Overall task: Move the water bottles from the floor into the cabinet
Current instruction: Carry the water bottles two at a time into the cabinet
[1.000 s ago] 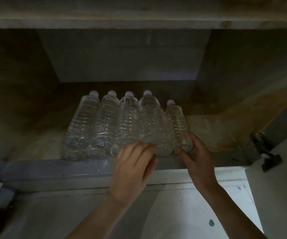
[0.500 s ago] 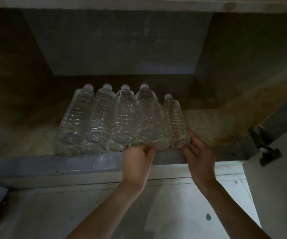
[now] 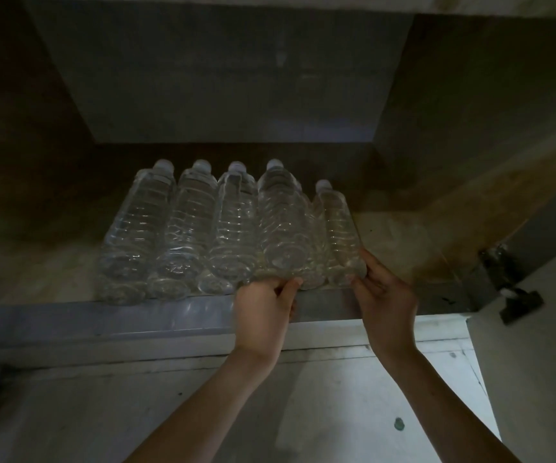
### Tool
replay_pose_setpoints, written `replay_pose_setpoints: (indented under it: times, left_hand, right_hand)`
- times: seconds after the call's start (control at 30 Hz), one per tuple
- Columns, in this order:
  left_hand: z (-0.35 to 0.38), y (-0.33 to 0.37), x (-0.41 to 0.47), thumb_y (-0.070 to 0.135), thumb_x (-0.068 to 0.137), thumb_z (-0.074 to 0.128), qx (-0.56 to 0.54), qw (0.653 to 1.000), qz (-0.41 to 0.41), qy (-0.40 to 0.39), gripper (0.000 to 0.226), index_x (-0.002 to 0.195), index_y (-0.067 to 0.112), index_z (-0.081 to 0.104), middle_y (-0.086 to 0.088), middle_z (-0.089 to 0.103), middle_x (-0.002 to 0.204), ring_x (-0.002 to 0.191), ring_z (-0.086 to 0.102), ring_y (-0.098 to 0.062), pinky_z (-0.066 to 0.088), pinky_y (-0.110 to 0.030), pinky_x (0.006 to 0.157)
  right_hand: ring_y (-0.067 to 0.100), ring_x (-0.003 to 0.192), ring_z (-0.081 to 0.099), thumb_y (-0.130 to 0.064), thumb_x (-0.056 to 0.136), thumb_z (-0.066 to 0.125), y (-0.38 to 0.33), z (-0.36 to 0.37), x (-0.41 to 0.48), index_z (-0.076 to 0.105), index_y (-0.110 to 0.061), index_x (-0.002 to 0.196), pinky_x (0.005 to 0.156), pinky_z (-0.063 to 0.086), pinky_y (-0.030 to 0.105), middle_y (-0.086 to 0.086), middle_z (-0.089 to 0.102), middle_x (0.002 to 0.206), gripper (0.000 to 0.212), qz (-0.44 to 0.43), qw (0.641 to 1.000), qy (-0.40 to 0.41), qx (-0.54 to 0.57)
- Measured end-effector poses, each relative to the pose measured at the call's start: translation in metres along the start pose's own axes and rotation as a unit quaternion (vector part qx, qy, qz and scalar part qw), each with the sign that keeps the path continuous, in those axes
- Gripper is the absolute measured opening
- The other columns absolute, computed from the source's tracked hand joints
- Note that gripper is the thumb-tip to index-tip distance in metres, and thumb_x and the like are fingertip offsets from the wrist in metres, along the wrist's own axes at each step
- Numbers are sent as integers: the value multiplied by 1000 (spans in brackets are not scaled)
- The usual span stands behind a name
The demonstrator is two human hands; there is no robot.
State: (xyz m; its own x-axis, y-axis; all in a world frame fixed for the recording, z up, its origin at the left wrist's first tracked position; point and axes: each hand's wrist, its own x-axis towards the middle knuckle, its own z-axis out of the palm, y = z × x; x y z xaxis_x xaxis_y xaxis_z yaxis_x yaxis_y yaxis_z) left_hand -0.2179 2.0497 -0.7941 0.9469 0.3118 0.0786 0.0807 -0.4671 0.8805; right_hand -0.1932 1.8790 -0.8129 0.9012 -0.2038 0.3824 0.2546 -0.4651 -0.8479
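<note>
Several clear water bottles lie on their sides in a row on the cabinet floor (image 3: 403, 242), white caps toward the back. One bottle (image 3: 281, 222) rests higher than the others, on top of the row. My left hand (image 3: 263, 312) curls its fingers around that bottle's base at the front edge. The rightmost bottle (image 3: 338, 228) is shorter in view. My right hand (image 3: 387, 302) cups its base, thumb on its right side and fingers under it. The bottles at the left (image 3: 136, 228) lie untouched.
The cabinet is dark, with bare shelf to the right of the bottles and behind them. A pale front ledge (image 3: 103, 322) runs below the bottle bases. A metal hinge (image 3: 510, 289) and the open door (image 3: 537, 379) stand at the right. White floor (image 3: 336, 412) lies below.
My left hand slid from on top of the bottles down to the raised bottle's base. My right hand stayed on the rightmost bottle. The view drew closer to the cabinet.
</note>
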Motion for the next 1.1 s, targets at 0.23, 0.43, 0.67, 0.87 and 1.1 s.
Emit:
replay_pose_setpoints:
  times: [0.23,0.43,0.67,0.87,1.1]
  left_hand:
    - [-11,-6,-4,38,91,63,-4,1000,20,6,42,57,14,65,0,64,49,48,62,-16,54,-39,58]
    - [-48,-29,-21,52,88,51,55,996,44,53,50,55,16,58,3,57,45,44,56,-12,47,-37,53]
    - [-71,-49,-9,25,96,61,-18,996,-44,80,40,58,15,65,-1,64,49,43,58,-14,48,-31,49]
    - [-69,-48,1,23,95,63,-38,993,-67,91,43,53,18,61,0,64,47,37,54,-9,42,-21,44]
    - [-70,-44,2,20,95,64,-75,990,-85,81,40,56,11,65,-2,64,48,38,55,-6,41,-15,40]
  right_hand:
    - [-2,114,56,-15,88,72,-15,-4,-2,61,-15,134,90,45,5,-1,62,133,47,-23,997,-19,-74]
    - [23,130,49,-36,80,78,-51,23,-24,58,-15,134,101,49,41,5,56,140,61,-55,988,-45,-134]
    - [31,142,36,-53,71,80,-53,52,-22,54,-8,136,120,23,47,12,51,145,83,-40,974,-37,-220]
    - [32,138,38,-45,65,88,-50,64,-22,54,-6,133,111,36,58,15,53,140,86,-40,978,4,-203]
    - [28,135,38,-41,65,88,-47,69,-24,54,-6,132,107,40,59,15,54,137,83,-54,979,23,-193]
